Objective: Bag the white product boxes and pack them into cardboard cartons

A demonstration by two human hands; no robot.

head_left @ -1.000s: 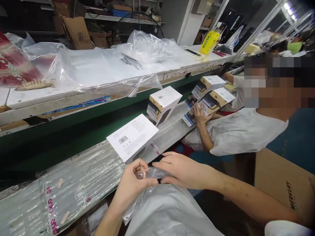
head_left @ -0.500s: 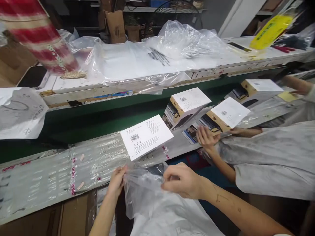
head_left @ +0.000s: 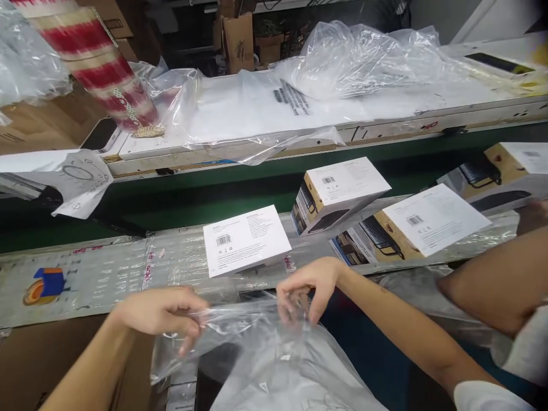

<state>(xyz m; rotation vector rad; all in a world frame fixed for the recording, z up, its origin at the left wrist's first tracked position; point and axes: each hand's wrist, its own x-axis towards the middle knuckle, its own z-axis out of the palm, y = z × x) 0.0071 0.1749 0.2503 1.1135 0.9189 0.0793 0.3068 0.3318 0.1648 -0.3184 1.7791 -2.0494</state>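
Left hand (head_left: 158, 313) and right hand (head_left: 303, 291) half-closed, fingertips pinching the mouth of a clear plastic bag (head_left: 265, 337), opening stretched crosswise between them, body hanging toward the person below the conveyor belt's (head_left: 107, 279) near edge.

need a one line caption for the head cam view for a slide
Left hand and right hand pinch a clear plastic bag

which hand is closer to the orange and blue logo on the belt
Left. The left hand is right of the logo and slightly lower; the right hand is farther right.
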